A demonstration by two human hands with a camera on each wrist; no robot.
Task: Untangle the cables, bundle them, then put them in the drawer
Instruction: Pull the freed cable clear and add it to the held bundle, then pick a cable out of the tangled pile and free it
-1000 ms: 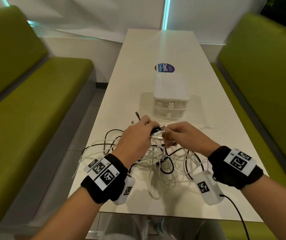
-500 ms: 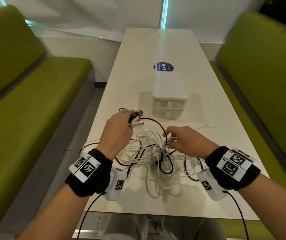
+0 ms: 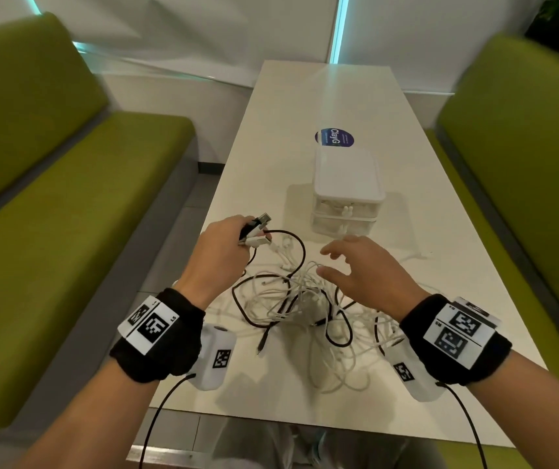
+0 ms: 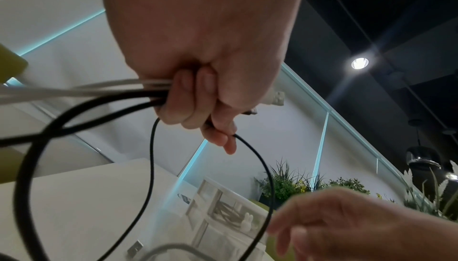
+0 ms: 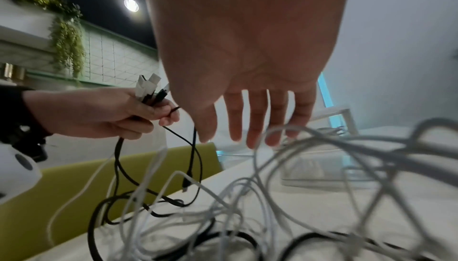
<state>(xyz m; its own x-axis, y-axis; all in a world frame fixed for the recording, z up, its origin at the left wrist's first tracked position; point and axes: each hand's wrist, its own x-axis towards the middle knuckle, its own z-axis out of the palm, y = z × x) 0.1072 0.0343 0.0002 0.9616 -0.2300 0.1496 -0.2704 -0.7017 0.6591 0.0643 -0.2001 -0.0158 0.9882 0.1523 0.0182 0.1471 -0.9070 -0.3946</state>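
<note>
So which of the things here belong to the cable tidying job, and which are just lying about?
Part of the job:
- tangled cables
- plug ends gripped in left hand
- open right hand above the tangle
- drawer unit

Just lying about:
- round blue sticker
- green benches

Table: I see a long white tabletop [image 3: 271,137] between green benches.
Cables: a tangle of white and black cables [image 3: 305,306] lies at my near end.
Drawer unit: a white two-drawer box [image 3: 347,177] stands mid-table.
Sticker: a round blue sticker [image 3: 334,138] lies just behind it.

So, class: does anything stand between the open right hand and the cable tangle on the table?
Nothing visible does: the right hand hovers open directly over the tangle, fingers spread.
</note>
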